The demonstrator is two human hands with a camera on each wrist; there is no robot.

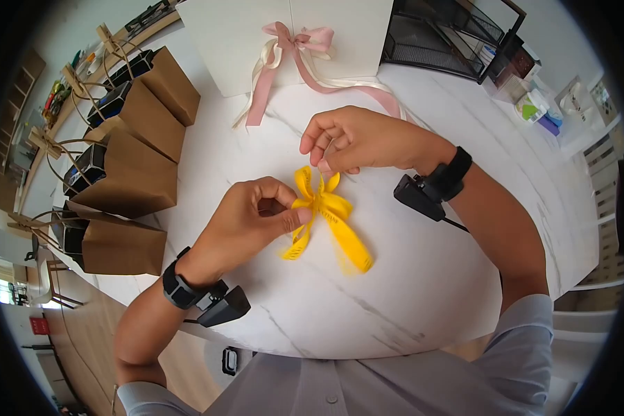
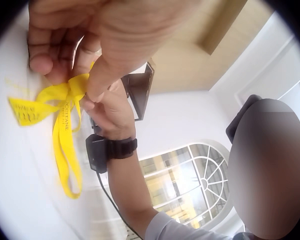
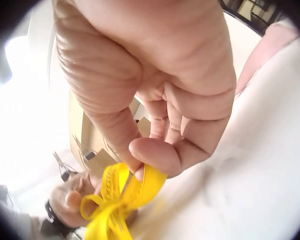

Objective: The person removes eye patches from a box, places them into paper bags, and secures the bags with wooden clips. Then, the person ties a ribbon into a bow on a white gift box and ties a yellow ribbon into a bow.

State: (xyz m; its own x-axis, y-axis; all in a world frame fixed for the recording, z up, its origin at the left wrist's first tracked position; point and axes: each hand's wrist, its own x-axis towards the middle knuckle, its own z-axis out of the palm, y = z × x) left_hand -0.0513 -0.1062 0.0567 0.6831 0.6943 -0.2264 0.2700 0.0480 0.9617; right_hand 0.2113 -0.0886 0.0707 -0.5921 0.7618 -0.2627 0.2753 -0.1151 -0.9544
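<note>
A yellow printed ribbon bow [image 1: 334,206] is held above the white marble-patterned table. My left hand [image 1: 246,218] pinches its left side near the knot between thumb and fingers. Above it, my right hand [image 1: 360,142] pinches an upper loop; the right wrist view shows thumb and index fingertip closed on the yellow ribbon [image 3: 149,186]. Two ribbon tails hang down, one wide toward the lower right, one at the lower left. In the left wrist view the printed tails [image 2: 64,150] dangle below the left fingers.
Several brown paper bags [image 1: 142,177] with clipped handles line the table's left side. A white box [image 1: 236,41] with a pink and cream bow [image 1: 297,43] stands at the back. A black mesh organizer [image 1: 433,41] and small containers [image 1: 534,104] are at the back right.
</note>
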